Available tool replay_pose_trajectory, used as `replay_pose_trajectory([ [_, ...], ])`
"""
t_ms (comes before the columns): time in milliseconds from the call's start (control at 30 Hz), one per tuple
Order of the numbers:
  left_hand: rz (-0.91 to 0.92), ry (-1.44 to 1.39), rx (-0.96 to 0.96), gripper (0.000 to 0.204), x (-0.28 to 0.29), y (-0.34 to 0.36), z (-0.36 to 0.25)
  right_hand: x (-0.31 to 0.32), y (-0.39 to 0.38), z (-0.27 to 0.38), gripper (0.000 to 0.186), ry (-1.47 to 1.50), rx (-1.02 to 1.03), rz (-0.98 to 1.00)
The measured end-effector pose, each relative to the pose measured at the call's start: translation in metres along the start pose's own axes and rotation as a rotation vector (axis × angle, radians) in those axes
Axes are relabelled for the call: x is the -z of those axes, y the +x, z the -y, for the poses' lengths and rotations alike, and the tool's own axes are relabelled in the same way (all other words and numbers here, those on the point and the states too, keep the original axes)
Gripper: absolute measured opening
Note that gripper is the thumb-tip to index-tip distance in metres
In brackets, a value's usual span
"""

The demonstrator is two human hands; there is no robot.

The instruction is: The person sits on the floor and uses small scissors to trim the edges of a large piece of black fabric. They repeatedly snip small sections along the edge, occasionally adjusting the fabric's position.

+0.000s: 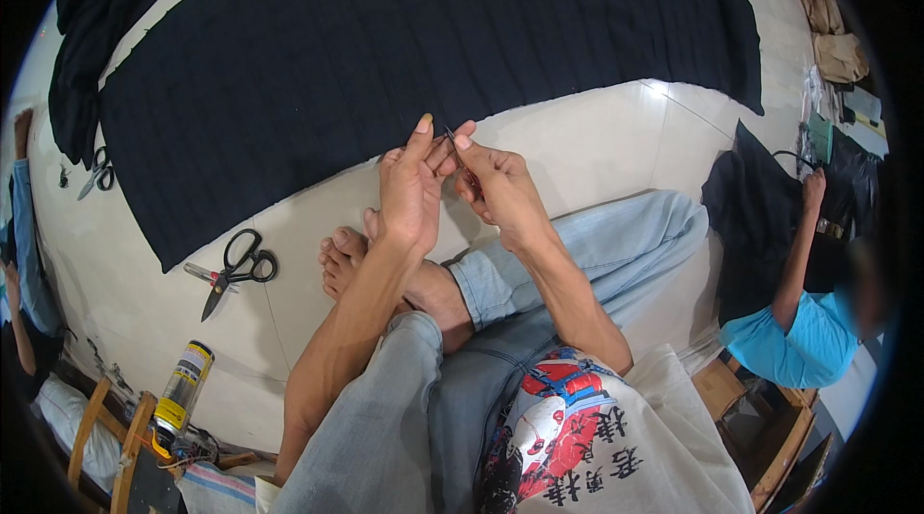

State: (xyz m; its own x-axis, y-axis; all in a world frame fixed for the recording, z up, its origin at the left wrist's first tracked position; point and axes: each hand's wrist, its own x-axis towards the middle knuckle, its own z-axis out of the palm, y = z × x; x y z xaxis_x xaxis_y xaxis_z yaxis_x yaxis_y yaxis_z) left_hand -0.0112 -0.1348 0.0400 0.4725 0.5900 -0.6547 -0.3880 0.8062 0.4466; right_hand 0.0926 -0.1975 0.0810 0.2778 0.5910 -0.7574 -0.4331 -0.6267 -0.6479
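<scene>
- While the right hand point(505, 189) grasps a small pointed tool point(450, 135), the left hand point(412, 192) is just beside its tip, thumb raised and fingers partly bent; whether these fingers pinch something thin, I cannot tell.
- The tool is above the pale floor point(577, 153), in front of the crossed legs, near the edge of a wide black cloth point(433, 42).
- On the person's light shirt point(664, 427), large dark characters are printed beside a red, white and blue picture.
- A can point(183, 389) with a yellow and black label lies at lower left; its print is too small to read.
- Big black scissors point(243, 269) lie on the floor, touching a smaller red-handled tool point(199, 271); other scissors point(99, 172) are near the cloth's left edge.
- The left forearm covers part of a bare foot point(346, 259).
- At the right sits another person in a blue shirt point(794, 341), near more black cloth point(746, 216).
- A brown box point(717, 387) stands below this person; its contents I cannot tell.
</scene>
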Motion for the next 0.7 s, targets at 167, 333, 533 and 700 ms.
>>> replay_pose_trajectory([
  [167,0.009,-0.012,0.014,0.027,0.000,-0.001,0.000,0.001,0.001,-0.003,0.045,-0.013,0.005,-0.009],
  [333,0.015,-0.036,0.034,0.027,0.005,-0.001,0.000,0.003,-0.011,-0.003,0.044,0.027,-0.006,-0.032],
  [533,0.021,-0.071,0.022,0.022,0.002,0.000,0.005,0.029,-0.010,-0.002,0.041,0.200,0.108,-0.283],
  [700,0.043,-0.107,0.093,0.027,-0.017,-0.001,0.002,0.043,0.032,0.003,0.031,0.453,0.149,-0.212],
])
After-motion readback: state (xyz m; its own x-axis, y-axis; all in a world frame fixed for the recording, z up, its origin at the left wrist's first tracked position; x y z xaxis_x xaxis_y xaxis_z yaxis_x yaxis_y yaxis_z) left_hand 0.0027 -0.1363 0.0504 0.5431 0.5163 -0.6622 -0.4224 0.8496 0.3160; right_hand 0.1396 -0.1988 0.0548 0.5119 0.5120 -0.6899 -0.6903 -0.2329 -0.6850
